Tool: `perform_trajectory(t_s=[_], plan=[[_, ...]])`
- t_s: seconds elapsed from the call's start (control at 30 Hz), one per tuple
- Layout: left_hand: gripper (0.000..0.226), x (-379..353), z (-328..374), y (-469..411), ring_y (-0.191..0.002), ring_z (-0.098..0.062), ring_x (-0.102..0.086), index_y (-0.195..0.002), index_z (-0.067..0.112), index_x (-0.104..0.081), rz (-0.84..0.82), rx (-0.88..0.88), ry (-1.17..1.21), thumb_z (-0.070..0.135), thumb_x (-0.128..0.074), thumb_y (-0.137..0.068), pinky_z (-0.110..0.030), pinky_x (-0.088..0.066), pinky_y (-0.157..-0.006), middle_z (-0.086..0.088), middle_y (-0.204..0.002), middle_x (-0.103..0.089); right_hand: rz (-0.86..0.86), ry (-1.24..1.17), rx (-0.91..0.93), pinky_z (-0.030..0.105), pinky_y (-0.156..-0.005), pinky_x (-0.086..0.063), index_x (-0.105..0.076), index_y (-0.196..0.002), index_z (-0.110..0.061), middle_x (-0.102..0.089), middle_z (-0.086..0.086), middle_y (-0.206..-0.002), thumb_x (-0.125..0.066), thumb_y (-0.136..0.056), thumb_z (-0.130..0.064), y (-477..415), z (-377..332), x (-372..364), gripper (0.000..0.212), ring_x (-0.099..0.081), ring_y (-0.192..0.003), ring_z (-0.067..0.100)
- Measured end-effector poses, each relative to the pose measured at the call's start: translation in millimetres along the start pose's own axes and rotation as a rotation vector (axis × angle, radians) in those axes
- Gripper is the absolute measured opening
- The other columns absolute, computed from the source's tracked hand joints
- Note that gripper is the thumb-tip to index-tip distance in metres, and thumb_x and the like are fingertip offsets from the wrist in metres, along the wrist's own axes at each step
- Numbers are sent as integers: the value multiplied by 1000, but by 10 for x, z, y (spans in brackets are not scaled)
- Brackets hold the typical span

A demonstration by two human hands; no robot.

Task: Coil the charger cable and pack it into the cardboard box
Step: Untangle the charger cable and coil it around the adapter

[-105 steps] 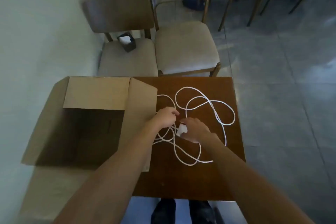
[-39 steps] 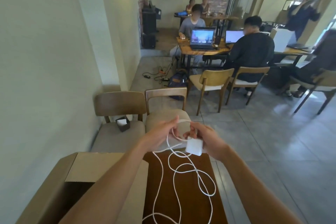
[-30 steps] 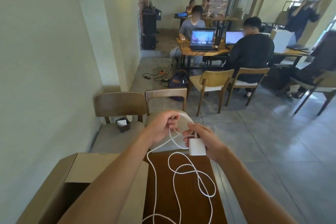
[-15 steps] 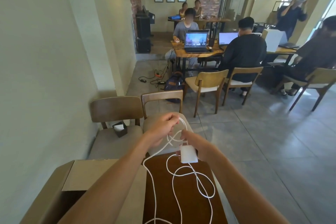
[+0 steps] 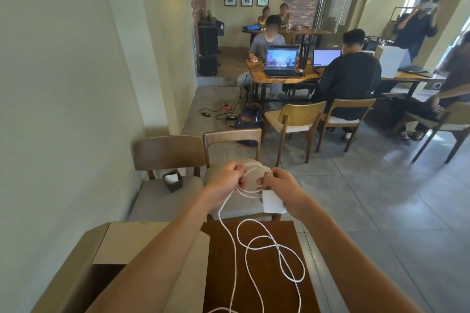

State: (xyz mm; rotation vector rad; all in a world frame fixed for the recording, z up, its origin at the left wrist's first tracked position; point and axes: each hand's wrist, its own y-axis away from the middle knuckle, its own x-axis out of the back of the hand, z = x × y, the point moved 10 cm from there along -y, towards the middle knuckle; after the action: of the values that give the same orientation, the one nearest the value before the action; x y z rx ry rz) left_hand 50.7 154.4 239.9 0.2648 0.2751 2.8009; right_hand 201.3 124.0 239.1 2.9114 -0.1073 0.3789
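Cardboard comes first at the left: the box (image 5: 101, 259) stands open on the table's left side, one flap (image 5: 142, 241) turned up toward the hands, nothing visible inside it. Just right of it, raised above the table's far edge, the left hand (image 5: 229, 176) is pinched shut on the cable (image 5: 250, 256), holding the left side of a small coil (image 5: 254, 178) of a few turns. The right hand (image 5: 282, 185) grips the coil's other side and also clasps the white charger (image 5: 273, 201) against its palm. From the left hand one strand drops to the table (image 5: 269, 295), where most of the cable lies in loose crossing loops, running off the bottom of the view. That slack is the main risk, as I judge it: the loops overlap, so pulling more in could draw a crossing tight into a knot or drag the heap off the near edge. A pinch that loosens between wraps could let the turns spring open. The charger's weight in a busy right hand could slip, and the upturned flap may snag the finished coil.
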Motion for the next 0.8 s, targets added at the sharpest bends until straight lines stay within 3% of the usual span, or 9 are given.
perform_trajectory(t_s=[0.1,0.2,0.27,0.4,0.5,0.57,0.67,0.8], plan=[[38,-58,28,30,-80,-17,-48,-114,9,-65,-103,37,1,37,-38,-111,-35,-48,-94,-3,-80,-47,-6,-44,44,16,-54,-54,-60,-100,-25,-69,6,-97,-66,-93,-8,-1,-90,38,20,-70,-79,16],[48,-88,78,103,-86,-23,-51,-90,8,-60,-187,61,11,44,-35,-110,-44,-46,-112,-4,-80,-48,-35,-123,72,16,-53,-54,-67,-99,-21,-72,3,-89,-64,-90,3,18,-152,67,26,-73,-67,7],[48,-51,180,119,-74,-18,-50,-79,14,-51,-175,17,104,46,-34,-110,-41,-46,-106,0,-68,-45,-50,-180,34,21,-52,-56,-68,-100,-15,-72,5,-87,-63,-90,3,35,-113,75,21,-73,-62,7],[40,-72,371,62,-54,-11,-39,-87,12,-53,-143,-61,293,36,-35,-112,-41,-48,-89,6,-59,-34,-83,-250,-137,25,-51,-57,-66,-97,-6,-69,12,-85,-59,-91,1,79,55,-70,11,-71,-56,13],[40,-147,467,43,-49,-9,-32,-81,15,-50,-96,-75,222,38,-38,-111,-26,-37,-58,8,-54,-35,-112,-398,-279,43,-80,-62,-63,-100,-7,-68,17,-90,-61,-93,-6,143,191,-214,8,-73,-71,23],[39,-155,521,40,-50,-9,-31,-78,18,-48,-59,-107,87,38,-41,-110,-22,-30,-51,9,-55,-36,-171,-474,-352,59,-92,-56,-61,-103,-9,-65,18,-93,-64,-95,-11,193,262,-327,10,-75,-80,28],[37,-202,592,37,-54,-10,-36,-79,19,-49,-52,-171,-165,43,-47,-107,-26,-33,-57,6,-64,-39,-255,-538,-475,62,-79,-60,-53,-112,-10,-60,20,-99,-68,-94,-17,291,370,-463,24,-77,-79,32],[39,-341,685,67,-68,-13,-50,-80,20,-57,-90,-234,-442,51,-49,-104,-34,-41,-71,3,-71,-48,-390,-574,-578,64,-80,-59,-45,-127,-14,-50,20,-107,-70,-93,-28,403,480,-621,44,-76,-80,37]])
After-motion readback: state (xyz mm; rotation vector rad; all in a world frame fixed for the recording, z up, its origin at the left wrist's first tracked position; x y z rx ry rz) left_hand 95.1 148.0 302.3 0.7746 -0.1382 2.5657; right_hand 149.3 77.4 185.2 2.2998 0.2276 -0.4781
